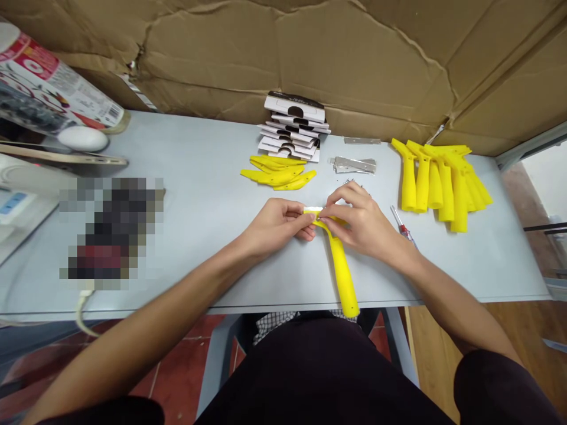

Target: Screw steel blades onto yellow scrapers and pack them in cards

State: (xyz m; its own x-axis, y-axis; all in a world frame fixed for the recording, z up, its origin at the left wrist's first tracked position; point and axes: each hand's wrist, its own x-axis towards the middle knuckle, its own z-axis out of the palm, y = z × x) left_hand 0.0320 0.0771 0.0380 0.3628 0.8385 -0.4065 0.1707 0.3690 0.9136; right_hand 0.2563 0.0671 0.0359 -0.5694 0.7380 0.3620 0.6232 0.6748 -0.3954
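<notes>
Creased brown cardboard stands behind the grey table; red floor tiles and a grey chair show below its near edge.

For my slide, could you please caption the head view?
Left hand holds a yellow handle, right hand touching it; more handles lie at right.

The right hand partly hides the yellow tool.
</notes>
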